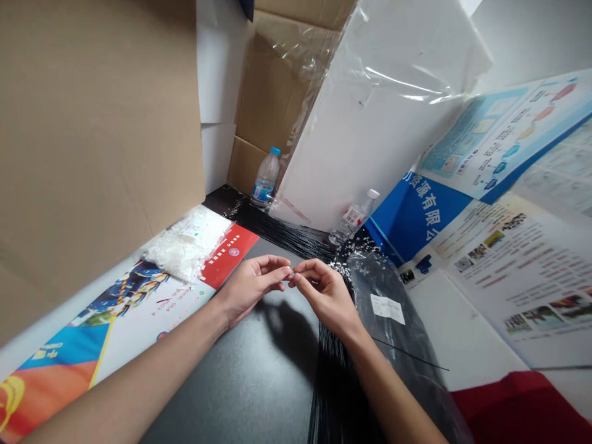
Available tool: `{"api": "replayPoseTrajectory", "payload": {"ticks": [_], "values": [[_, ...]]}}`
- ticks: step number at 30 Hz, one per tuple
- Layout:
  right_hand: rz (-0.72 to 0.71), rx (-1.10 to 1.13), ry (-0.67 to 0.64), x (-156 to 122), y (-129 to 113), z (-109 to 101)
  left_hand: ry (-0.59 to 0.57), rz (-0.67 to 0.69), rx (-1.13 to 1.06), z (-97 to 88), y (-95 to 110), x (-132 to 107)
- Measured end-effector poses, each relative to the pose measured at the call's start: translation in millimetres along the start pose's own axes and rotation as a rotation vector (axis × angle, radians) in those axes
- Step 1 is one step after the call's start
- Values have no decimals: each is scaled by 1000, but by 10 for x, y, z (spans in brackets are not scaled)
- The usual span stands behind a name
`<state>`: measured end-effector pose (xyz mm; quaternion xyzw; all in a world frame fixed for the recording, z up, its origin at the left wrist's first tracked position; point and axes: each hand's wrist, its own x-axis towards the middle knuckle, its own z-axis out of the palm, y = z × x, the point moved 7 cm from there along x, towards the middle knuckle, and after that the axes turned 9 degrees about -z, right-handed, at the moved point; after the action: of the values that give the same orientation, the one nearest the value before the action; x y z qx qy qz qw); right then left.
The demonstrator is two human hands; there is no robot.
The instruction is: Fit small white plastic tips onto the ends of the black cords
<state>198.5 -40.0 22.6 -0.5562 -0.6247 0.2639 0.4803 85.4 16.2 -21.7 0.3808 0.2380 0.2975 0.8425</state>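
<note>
Over the dark grey tabletop [217,388], my left hand [252,287] and my right hand [326,296] meet fingertip to fingertip. Both are closed in a pinch around a small pale piece [290,274], too small and covered to name exactly. Beneath my right forearm runs a bundle of thin black strands [326,376]. A single black strand [411,351] sticks out to the right of that wrist. Tiny white pieces [341,269] lie scattered just beyond my right hand. Left of my left hand sits a clear bag [182,243] full of whitish translucent pieces.
A blue-capped bottle [266,179] and a white-capped bottle [355,216] stand at the back, near more black strands [291,233]. A labelled clear plastic bag [416,345] lies right. Cardboard [102,135], a plastic-wrapped white board [365,123] and printed posters [490,246] surround the table.
</note>
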Motion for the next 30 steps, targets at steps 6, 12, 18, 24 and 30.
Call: {"api": "replayPoseTrajectory", "payload": {"ticks": [6,12,18,24,30], "values": [[-62,-90,44,-12,-90,-41,30,18,28,-30,10,14],[52,68,-32,4,-3,26,11,72,133,-9,45,10],[163,170,-33,-11,131,43,-28,83,174,11,42,4],[224,246,-71,-32,143,81,70,88,179,-72,44,11],[311,339,-65,-54,165,124,12,67,128,-37,42,19]]}}
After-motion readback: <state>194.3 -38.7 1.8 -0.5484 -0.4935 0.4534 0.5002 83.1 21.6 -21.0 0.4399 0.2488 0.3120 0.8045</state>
